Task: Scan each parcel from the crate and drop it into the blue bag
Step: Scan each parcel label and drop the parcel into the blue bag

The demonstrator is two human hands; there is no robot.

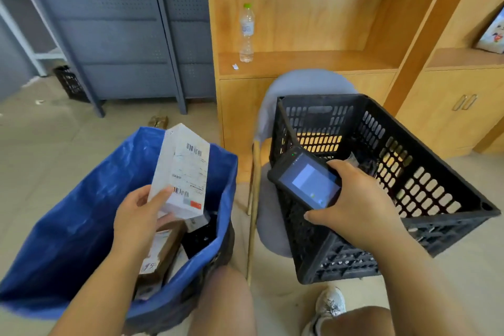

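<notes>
The left hand grips a white parcel by its lower end, thumb across the labelled face, and holds it upright over the open mouth of the blue bag at eight o'clock. A brown box lies in the bag below that hand. At four o'clock the right hand curls its fingers round a scanner with a lit screen, over the near-left rim of the crate. The crate sits tilted on a grey chair. At twelve o'clock a bottle stands on a wooden shelf.
</notes>
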